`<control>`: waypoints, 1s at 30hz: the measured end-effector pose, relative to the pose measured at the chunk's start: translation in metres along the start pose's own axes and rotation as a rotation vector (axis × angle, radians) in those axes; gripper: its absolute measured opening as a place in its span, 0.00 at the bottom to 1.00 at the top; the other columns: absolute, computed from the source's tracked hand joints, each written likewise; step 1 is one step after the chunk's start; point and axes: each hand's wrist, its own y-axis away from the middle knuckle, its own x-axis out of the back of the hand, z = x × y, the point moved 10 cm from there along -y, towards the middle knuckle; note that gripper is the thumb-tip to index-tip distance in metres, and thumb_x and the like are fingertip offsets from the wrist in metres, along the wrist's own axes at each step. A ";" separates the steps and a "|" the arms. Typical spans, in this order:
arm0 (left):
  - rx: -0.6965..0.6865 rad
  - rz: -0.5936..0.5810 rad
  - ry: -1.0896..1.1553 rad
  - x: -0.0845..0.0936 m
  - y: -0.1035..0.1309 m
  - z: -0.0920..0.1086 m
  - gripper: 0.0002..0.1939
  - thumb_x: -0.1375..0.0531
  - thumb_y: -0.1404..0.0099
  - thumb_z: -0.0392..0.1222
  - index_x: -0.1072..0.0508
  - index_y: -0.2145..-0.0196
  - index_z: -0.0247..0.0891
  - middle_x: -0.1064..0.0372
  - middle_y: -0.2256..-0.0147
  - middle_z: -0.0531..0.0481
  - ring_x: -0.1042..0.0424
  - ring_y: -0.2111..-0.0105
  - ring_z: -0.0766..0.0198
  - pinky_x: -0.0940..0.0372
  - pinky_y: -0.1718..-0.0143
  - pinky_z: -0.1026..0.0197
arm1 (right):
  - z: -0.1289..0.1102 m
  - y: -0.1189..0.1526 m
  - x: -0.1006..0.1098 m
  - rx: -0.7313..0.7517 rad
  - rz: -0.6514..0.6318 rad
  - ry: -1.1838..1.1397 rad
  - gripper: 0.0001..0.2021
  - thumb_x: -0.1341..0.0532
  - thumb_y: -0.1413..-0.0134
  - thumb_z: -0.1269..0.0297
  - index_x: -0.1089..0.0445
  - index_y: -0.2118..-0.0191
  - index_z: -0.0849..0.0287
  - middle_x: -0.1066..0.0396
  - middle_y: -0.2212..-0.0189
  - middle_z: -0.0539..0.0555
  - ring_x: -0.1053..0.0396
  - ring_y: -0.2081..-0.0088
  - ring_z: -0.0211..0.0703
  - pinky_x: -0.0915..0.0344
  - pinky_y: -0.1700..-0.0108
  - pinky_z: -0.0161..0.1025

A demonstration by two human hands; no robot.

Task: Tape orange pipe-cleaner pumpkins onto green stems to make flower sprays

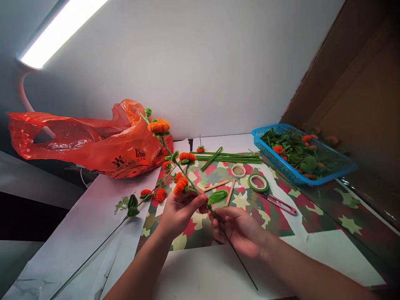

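Observation:
A long green stem carries orange fuzzy flowers and slants from upper left to lower right over the patterned sheet. My left hand is closed on it, just below the lowest orange bloom. Beside those fingers a green fuzzy leaf sticks out to the right. Lower down, my right hand pinches the same stem, whose thin bare end runs on below. Another flower stem, with dark green leaves and orange blooms, lies at the left.
Behind on the left sits an orange plastic bag under a lamp. Green rods, a white tape roll, green tape, a pink cutter and wooden sticks lie ahead. A blue basket of leaves stands right.

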 end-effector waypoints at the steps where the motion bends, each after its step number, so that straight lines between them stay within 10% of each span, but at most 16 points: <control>1: 0.003 -0.028 0.017 -0.002 0.000 0.000 0.06 0.38 0.44 0.39 0.27 0.75 0.35 0.31 0.80 0.51 0.32 0.80 0.68 0.36 0.77 0.65 | 0.003 0.000 -0.001 -0.038 -0.007 -0.008 0.05 0.40 0.57 0.74 0.30 0.71 0.70 0.31 0.79 0.52 0.35 0.78 0.30 0.36 0.75 0.27; 6: 0.025 -0.169 0.078 -0.012 0.003 0.001 0.03 0.39 0.43 0.38 0.27 0.72 0.36 0.32 0.77 0.51 0.33 0.79 0.68 0.37 0.77 0.64 | 0.017 0.003 -0.007 -0.195 -0.086 -0.052 0.05 0.41 0.61 0.76 0.33 0.72 0.68 0.36 0.81 0.50 0.39 0.82 0.27 0.48 0.84 0.22; 13: -0.025 -0.168 0.028 -0.004 0.001 0.005 0.09 0.37 0.46 0.44 0.26 0.76 0.35 0.34 0.76 0.48 0.36 0.75 0.65 0.40 0.74 0.62 | 0.022 0.008 -0.023 -0.201 -0.268 0.001 0.09 0.37 0.63 0.78 0.34 0.70 0.65 0.34 0.78 0.48 0.34 0.77 0.28 0.37 0.72 0.26; 25: 0.155 0.108 0.252 0.002 -0.002 -0.031 0.13 0.35 0.51 0.49 0.26 0.74 0.35 0.31 0.75 0.49 0.35 0.77 0.67 0.40 0.77 0.65 | -0.022 0.007 -0.010 0.349 -0.087 0.238 0.15 0.30 0.64 0.66 0.36 0.69 0.61 0.31 0.76 0.47 0.29 0.75 0.35 0.36 0.70 0.33; 30: 0.071 0.104 0.159 -0.016 0.006 -0.024 0.15 0.32 0.56 0.38 0.25 0.67 0.37 0.29 0.69 0.49 0.32 0.72 0.65 0.36 0.68 0.63 | -0.066 0.032 0.000 0.807 0.138 0.418 0.12 0.31 0.62 0.64 0.35 0.74 0.60 0.33 0.77 0.46 0.33 0.73 0.34 0.37 0.68 0.32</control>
